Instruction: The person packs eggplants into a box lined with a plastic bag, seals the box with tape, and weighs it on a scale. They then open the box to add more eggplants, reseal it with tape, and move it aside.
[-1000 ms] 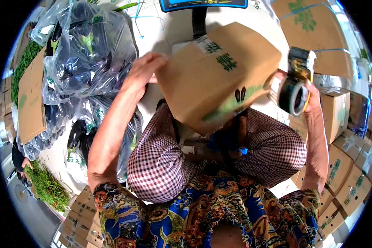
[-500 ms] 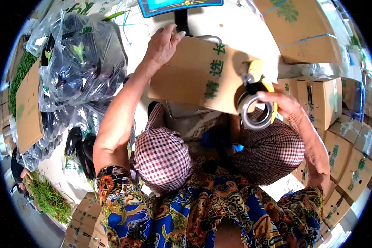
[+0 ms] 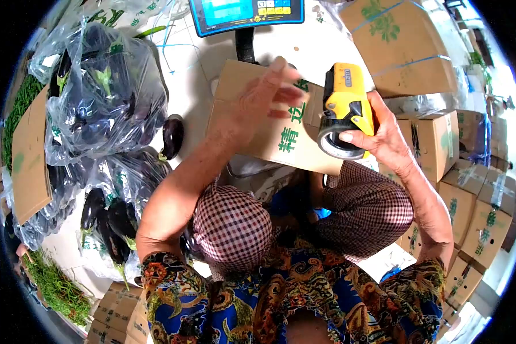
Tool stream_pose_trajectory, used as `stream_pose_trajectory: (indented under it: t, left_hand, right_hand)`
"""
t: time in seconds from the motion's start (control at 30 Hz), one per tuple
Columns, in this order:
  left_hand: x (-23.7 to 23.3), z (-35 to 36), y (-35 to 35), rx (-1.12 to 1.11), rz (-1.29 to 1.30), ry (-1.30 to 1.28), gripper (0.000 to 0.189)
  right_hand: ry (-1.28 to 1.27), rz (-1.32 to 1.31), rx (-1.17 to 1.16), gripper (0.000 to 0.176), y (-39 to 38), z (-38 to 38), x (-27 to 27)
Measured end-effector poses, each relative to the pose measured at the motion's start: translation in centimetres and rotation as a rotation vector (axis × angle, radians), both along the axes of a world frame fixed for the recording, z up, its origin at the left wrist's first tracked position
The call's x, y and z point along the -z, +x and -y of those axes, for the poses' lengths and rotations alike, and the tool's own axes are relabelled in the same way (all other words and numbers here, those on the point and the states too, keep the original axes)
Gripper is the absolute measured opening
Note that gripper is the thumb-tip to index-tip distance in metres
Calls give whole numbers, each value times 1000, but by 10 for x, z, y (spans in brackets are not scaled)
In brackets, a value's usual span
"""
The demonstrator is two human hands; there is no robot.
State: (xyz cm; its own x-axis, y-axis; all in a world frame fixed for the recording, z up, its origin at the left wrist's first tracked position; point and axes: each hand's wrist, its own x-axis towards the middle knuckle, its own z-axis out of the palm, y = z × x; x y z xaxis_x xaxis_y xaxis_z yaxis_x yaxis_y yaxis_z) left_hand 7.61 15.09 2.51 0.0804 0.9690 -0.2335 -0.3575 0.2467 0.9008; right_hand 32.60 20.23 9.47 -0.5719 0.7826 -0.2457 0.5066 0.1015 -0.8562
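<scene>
A cardboard box (image 3: 257, 129) with green printed characters sits in front of me, above my knees. My right hand (image 3: 384, 132) grips a yellow and black tape dispenser (image 3: 348, 92), its roll of tape (image 3: 333, 145) low over the box's right end. Over the middle of the same box hovers my left hand (image 3: 268, 96), fingers stretched out and apart, smeared a little by motion, with nothing seen in them.
A scale's display (image 3: 243, 14) stands beyond the box. To the left lie a clear bag of eggplants (image 3: 106, 94), a loose eggplant (image 3: 172, 137) and green peppers (image 3: 57, 286). Stacked cartons (image 3: 461, 203) rise on the right, with a larger strapped carton (image 3: 398, 49) at the far right.
My left hand has come off the box's far left corner and moved right, over its top. The tape dispenser has turned more upright in my right hand, its yellow side now showing.
</scene>
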Motion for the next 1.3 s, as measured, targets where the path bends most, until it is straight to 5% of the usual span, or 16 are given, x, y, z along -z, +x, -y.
stream_pose_trajectory:
  t: [0.2, 0.3, 0.5, 0.7, 0.8, 1.0, 1.2, 1.23, 1.3]
  left_hand:
    - [-9, 17, -3, 87, 18, -42, 55]
    - [-10, 19, -11, 7, 294, -203, 40]
    - [12, 24, -5, 14, 214, -113, 37]
    - [32, 19, -17, 131, 602, -256, 27]
    - [13, 21, -17, 48, 568, -317, 25]
    - [41, 28, -12, 16, 170, 9, 23]
    - [41, 39, -20, -95, -39, -3, 22]
    - [53, 36, -37, -213, -452, 359, 20]
    - [47, 45, -84, -303, -580, 321, 17]
  right_hand:
    - [270, 227, -96, 60, -26, 7, -3]
    - [293, 212, -110, 61, -32, 12, -1]
    - [282, 283, -123, 63, -43, 15, -2]
    - [337, 274, -149, 60, -45, 16, 1]
    - [329, 278, -160, 59, -44, 15, 2]
    - [318, 393, -191, 57, -53, 18, -4]
    - [366, 528, -263, 59, -60, 21, -11]
    - [388, 535, -278, 59, -60, 21, -14]
    - [454, 527, -279, 60, -56, 20, -20]
